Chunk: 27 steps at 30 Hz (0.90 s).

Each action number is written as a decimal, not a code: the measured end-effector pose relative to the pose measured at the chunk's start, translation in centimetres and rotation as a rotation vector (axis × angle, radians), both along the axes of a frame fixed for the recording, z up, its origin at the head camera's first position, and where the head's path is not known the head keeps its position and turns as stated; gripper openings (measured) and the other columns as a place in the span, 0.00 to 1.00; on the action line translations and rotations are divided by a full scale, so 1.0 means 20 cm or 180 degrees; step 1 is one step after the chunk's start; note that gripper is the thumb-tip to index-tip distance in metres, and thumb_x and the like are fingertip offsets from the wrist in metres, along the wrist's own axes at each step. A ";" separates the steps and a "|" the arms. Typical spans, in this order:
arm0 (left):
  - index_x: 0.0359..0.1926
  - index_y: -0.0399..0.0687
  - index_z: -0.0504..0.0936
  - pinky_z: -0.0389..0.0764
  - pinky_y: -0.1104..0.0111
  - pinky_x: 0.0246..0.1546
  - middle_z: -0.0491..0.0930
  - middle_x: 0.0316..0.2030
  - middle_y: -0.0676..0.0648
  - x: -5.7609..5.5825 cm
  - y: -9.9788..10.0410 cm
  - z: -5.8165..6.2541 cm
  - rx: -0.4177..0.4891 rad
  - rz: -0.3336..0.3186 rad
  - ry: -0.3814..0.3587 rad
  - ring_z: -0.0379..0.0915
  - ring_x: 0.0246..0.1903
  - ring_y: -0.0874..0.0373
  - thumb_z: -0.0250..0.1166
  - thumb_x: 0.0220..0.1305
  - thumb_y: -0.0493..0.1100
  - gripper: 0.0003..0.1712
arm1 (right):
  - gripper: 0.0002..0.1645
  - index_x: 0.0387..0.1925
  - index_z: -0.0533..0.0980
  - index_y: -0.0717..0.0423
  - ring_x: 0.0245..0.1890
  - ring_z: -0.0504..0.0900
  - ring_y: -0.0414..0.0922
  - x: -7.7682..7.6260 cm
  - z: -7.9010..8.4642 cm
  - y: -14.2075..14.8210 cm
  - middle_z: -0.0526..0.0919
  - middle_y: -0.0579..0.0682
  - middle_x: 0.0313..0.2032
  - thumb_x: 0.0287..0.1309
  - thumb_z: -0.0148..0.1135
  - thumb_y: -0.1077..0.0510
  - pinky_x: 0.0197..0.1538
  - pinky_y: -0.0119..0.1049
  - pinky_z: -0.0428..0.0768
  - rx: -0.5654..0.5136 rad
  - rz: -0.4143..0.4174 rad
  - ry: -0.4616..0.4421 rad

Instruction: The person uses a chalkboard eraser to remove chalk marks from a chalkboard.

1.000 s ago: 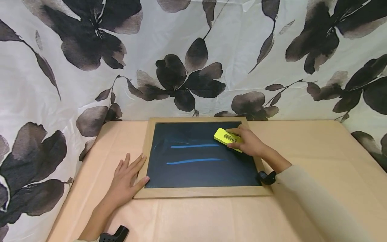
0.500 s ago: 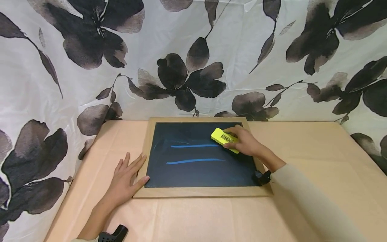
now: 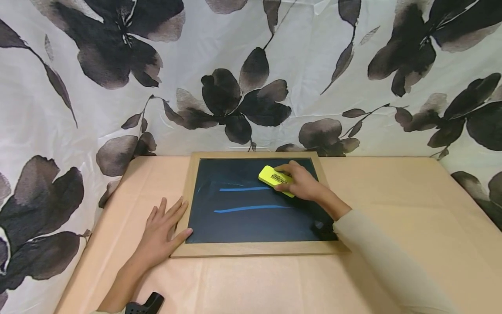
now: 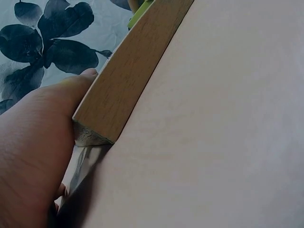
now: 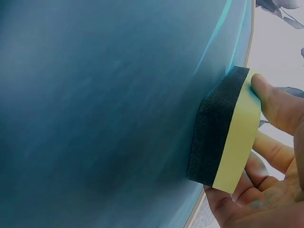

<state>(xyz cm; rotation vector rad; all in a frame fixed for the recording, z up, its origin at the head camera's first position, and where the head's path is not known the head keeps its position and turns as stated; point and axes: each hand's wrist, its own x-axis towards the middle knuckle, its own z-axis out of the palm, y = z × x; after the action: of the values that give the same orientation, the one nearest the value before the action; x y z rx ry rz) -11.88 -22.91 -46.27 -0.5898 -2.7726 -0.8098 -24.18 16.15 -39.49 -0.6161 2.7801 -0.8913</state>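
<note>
A wood-framed chalkboard point(image 3: 243, 226) lies on the table with two blue lines drawn across it. My right hand point(image 3: 302, 183) grips a yellow board eraser point(image 3: 270, 175) by its edges, thumb on one side and fingers on the other. In the right wrist view the dark felt side of the eraser point(image 5: 216, 128) lies against the board, at the end of a blue line. My left hand point(image 3: 161, 235) rests at the board's left edge, thumb on the frame and fingers spread along it. In the left wrist view the left hand point(image 4: 38, 147) touches the frame's corner.
The table point(image 3: 251, 283) has a pale wood-coloured covering. Behind it and at the left hangs a white cloth point(image 3: 313, 52) with dark flowers. A black wrist device point(image 3: 147, 303) sits on the left wrist.
My right hand has slid the eraser left across the board, and the right end of the upper blue line is now covered or shorter. The left hand has stayed in place.
</note>
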 end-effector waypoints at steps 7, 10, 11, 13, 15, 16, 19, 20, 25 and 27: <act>0.72 0.47 0.60 0.37 0.39 0.64 0.53 0.72 0.45 0.00 0.00 0.00 -0.0037 -0.0018 -0.0018 0.35 0.69 0.30 0.62 0.63 0.56 0.41 | 0.36 0.61 0.72 0.62 0.40 0.70 0.52 -0.03 -0.01 -0.11 0.71 0.55 0.39 0.52 0.71 0.54 0.43 0.43 0.70 0.0068 0.0051 -0.0020; 0.73 0.47 0.59 0.37 0.39 0.64 0.52 0.73 0.46 -0.01 0.00 0.00 -0.0090 -0.0006 -0.0056 0.35 0.69 0.31 0.61 0.64 0.56 0.41 | 0.36 0.61 0.72 0.62 0.41 0.70 0.51 -0.05 0.00 -0.16 0.71 0.55 0.40 0.52 0.72 0.54 0.44 0.43 0.70 0.0085 0.0079 -0.0032; 0.73 0.47 0.59 0.37 0.39 0.64 0.52 0.73 0.47 -0.01 0.00 0.00 -0.0104 -0.0003 -0.0069 0.34 0.70 0.31 0.61 0.64 0.57 0.42 | 0.36 0.61 0.72 0.62 0.41 0.70 0.51 -0.05 0.00 -0.18 0.71 0.55 0.40 0.52 0.72 0.54 0.44 0.43 0.70 0.0098 0.0090 -0.0035; 0.73 0.47 0.58 0.37 0.39 0.64 0.51 0.73 0.47 -0.01 0.01 0.01 -0.0129 0.0001 -0.0086 0.34 0.70 0.31 0.61 0.64 0.57 0.42 | 0.36 0.61 0.72 0.61 0.40 0.70 0.51 -0.05 0.00 -0.22 0.71 0.54 0.40 0.52 0.72 0.53 0.44 0.42 0.70 0.0128 0.0097 -0.0039; 0.73 0.47 0.58 0.36 0.39 0.64 0.51 0.73 0.48 -0.01 0.01 0.01 -0.0141 -0.0001 -0.0093 0.34 0.69 0.30 0.61 0.64 0.57 0.42 | 0.36 0.61 0.72 0.60 0.40 0.70 0.50 -0.06 0.00 -0.26 0.71 0.54 0.40 0.52 0.72 0.53 0.43 0.41 0.70 0.0145 0.0104 -0.0045; 0.73 0.47 0.58 0.36 0.39 0.64 0.51 0.73 0.48 -0.01 0.01 0.02 -0.0142 -0.0003 -0.0096 0.34 0.69 0.30 0.61 0.64 0.57 0.42 | 0.36 0.61 0.72 0.60 0.40 0.70 0.50 -0.06 0.00 -0.28 0.71 0.54 0.40 0.52 0.72 0.52 0.43 0.41 0.70 0.0153 0.0107 -0.0046; 0.73 0.47 0.58 0.36 0.39 0.64 0.51 0.73 0.48 -0.01 0.02 0.02 -0.0143 -0.0005 -0.0090 0.35 0.69 0.30 0.61 0.64 0.56 0.41 | 0.36 0.61 0.72 0.59 0.39 0.70 0.50 -0.06 0.01 -0.35 0.71 0.54 0.40 0.52 0.72 0.52 0.42 0.40 0.70 0.0157 0.0148 -0.0034; 0.73 0.47 0.58 0.36 0.39 0.64 0.51 0.73 0.48 -0.01 0.02 0.02 -0.0142 -0.0004 -0.0091 0.35 0.69 0.30 0.61 0.64 0.56 0.41 | 0.36 0.61 0.72 0.59 0.39 0.70 0.49 -0.06 0.01 -0.37 0.72 0.54 0.40 0.52 0.72 0.52 0.41 0.40 0.70 0.0162 0.0158 -0.0029; 0.73 0.47 0.57 0.36 0.39 0.64 0.52 0.73 0.49 0.00 0.02 0.02 -0.0151 0.0003 -0.0095 0.35 0.69 0.30 0.61 0.64 0.56 0.41 | 0.36 0.61 0.72 0.59 0.38 0.71 0.48 -0.05 0.01 -0.48 0.72 0.53 0.40 0.53 0.71 0.50 0.40 0.39 0.71 0.0258 0.0160 0.0037; 0.73 0.48 0.57 0.36 0.39 0.64 0.51 0.73 0.49 0.00 0.01 0.02 -0.0151 0.0006 -0.0103 0.34 0.69 0.31 0.60 0.65 0.56 0.41 | 0.36 0.61 0.73 0.58 0.37 0.71 0.47 -0.05 0.01 -0.53 0.72 0.52 0.40 0.53 0.71 0.50 0.39 0.38 0.71 0.0288 0.0152 0.0064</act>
<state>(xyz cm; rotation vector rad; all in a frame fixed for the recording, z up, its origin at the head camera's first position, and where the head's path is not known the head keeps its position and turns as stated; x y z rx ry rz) -11.96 -22.63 -45.88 -0.5872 -2.8286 -0.7616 -25.21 5.62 -39.32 -0.6772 2.7929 -0.7492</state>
